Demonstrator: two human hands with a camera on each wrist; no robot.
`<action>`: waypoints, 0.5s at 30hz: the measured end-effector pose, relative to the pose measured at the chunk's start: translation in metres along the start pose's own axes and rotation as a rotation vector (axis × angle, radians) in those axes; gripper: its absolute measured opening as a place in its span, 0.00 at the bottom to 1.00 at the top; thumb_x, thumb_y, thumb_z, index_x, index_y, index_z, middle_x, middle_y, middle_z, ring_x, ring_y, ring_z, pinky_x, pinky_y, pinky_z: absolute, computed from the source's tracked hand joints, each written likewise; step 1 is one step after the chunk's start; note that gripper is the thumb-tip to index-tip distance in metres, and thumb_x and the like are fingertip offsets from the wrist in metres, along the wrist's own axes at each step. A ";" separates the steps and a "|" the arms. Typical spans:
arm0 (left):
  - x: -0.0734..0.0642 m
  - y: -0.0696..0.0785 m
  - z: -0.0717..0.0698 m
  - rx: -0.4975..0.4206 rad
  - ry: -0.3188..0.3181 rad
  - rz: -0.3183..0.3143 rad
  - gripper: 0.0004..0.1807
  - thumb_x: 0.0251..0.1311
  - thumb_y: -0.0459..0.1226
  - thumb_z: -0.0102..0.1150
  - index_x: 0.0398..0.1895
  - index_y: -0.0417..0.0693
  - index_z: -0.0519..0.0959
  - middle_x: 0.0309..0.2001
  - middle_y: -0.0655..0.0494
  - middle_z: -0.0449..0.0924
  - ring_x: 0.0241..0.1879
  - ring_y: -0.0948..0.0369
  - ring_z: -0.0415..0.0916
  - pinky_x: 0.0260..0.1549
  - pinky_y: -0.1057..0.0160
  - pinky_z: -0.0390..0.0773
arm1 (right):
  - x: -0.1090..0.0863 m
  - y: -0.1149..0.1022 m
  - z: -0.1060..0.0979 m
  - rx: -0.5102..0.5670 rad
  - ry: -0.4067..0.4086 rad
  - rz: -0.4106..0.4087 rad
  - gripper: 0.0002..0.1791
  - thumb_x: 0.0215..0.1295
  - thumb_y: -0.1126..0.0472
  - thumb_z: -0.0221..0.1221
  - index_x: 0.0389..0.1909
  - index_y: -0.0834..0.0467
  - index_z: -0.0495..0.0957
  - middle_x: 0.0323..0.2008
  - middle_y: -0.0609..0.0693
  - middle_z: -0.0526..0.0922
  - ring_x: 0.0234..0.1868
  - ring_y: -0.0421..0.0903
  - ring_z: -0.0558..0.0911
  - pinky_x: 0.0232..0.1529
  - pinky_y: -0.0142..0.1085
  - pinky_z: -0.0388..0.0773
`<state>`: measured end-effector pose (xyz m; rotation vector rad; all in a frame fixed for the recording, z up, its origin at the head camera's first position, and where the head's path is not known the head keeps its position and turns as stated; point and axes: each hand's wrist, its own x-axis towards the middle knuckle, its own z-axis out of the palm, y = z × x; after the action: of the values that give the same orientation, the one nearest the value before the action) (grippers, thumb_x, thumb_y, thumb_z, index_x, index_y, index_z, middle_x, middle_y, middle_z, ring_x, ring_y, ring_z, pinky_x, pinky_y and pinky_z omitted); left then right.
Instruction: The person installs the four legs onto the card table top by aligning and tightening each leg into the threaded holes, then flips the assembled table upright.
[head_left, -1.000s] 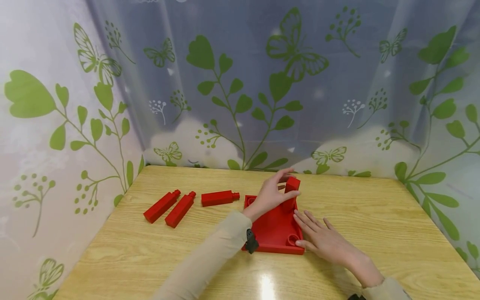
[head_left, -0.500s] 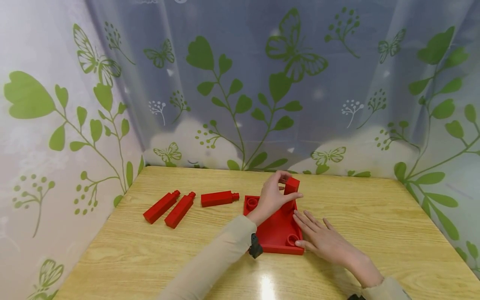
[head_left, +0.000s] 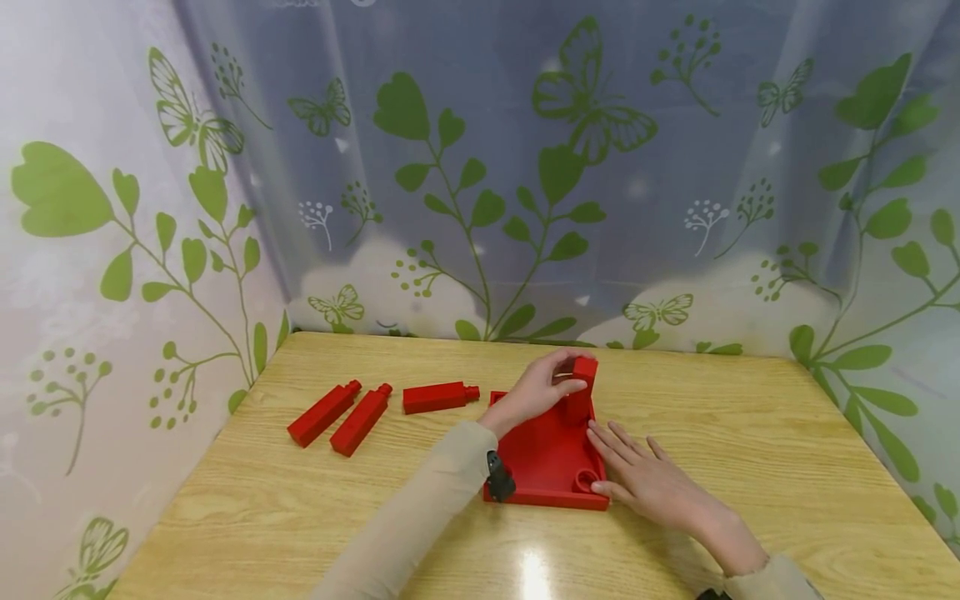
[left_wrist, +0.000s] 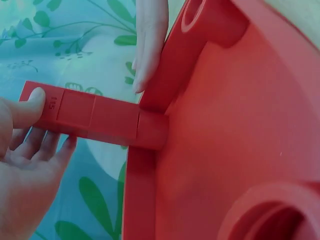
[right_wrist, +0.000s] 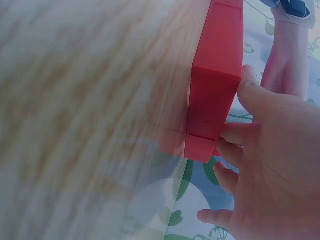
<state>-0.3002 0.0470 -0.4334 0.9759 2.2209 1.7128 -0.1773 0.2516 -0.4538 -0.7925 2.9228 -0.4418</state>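
Note:
A shallow red square tabletop point(head_left: 546, 454) lies with its hollow side up on the table, and a round socket point(head_left: 585, 481) shows in its near right corner. In its far right corner a square red table leg point(head_left: 579, 408) stands upright. My left hand point(head_left: 534, 390) holds the leg near its top, thumb on the near face and fingers behind. The left wrist view shows the leg's round collar point(left_wrist: 153, 130) meeting the corner socket. My right hand point(head_left: 654, 485) rests against the tabletop's right wall with its fingers fairly straight; the right wrist view shows the thumb touching the rim.
Three more red legs lie on the wooden table point(head_left: 712, 408) to the left: the far left leg point(head_left: 324, 414), one beside it point(head_left: 361, 420), and one lying crosswise point(head_left: 435, 397) near the tabletop. A patterned curtain point(head_left: 480, 208) encloses the back and sides.
My left hand's thumb has drawn back leftward across the leg, and its wrist has shifted slightly left. The leg stays upright in the same corner. My right hand has not moved.

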 end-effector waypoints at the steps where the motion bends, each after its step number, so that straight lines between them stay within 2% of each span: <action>1: 0.000 0.000 -0.001 -0.004 -0.015 0.001 0.26 0.70 0.31 0.59 0.70 0.44 0.70 0.64 0.46 0.75 0.65 0.52 0.74 0.63 0.61 0.75 | 0.000 0.000 0.000 0.000 -0.001 -0.001 0.42 0.74 0.36 0.50 0.79 0.58 0.57 0.78 0.57 0.57 0.78 0.62 0.55 0.68 0.73 0.52; 4: 0.001 -0.001 -0.002 -0.001 -0.037 0.003 0.27 0.70 0.31 0.58 0.72 0.43 0.68 0.66 0.45 0.74 0.66 0.52 0.73 0.64 0.62 0.74 | 0.000 0.000 0.000 0.000 -0.004 -0.001 0.42 0.75 0.36 0.50 0.79 0.58 0.57 0.78 0.57 0.57 0.78 0.62 0.55 0.68 0.73 0.52; 7: 0.000 0.000 -0.001 0.021 -0.010 -0.006 0.30 0.69 0.33 0.61 0.73 0.43 0.67 0.67 0.46 0.73 0.67 0.52 0.72 0.65 0.60 0.73 | 0.000 0.000 0.000 -0.001 -0.004 0.002 0.43 0.74 0.36 0.50 0.79 0.58 0.56 0.78 0.57 0.57 0.78 0.62 0.55 0.68 0.73 0.52; 10: -0.002 0.002 0.003 0.058 0.062 -0.017 0.33 0.66 0.36 0.66 0.73 0.43 0.67 0.67 0.46 0.73 0.66 0.52 0.72 0.67 0.56 0.72 | 0.000 0.000 0.000 -0.004 -0.004 0.003 0.43 0.74 0.36 0.50 0.79 0.58 0.56 0.78 0.57 0.57 0.78 0.62 0.55 0.68 0.73 0.52; 15: -0.003 0.007 0.013 0.156 0.232 -0.006 0.34 0.58 0.39 0.74 0.67 0.43 0.72 0.63 0.47 0.77 0.62 0.52 0.75 0.62 0.53 0.76 | 0.000 0.000 0.000 -0.007 -0.005 0.003 0.43 0.74 0.36 0.50 0.79 0.58 0.57 0.78 0.58 0.57 0.78 0.62 0.55 0.68 0.73 0.52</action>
<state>-0.2888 0.0564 -0.4321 0.8371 2.5332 1.7519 -0.1776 0.2518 -0.4537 -0.7882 2.9222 -0.4295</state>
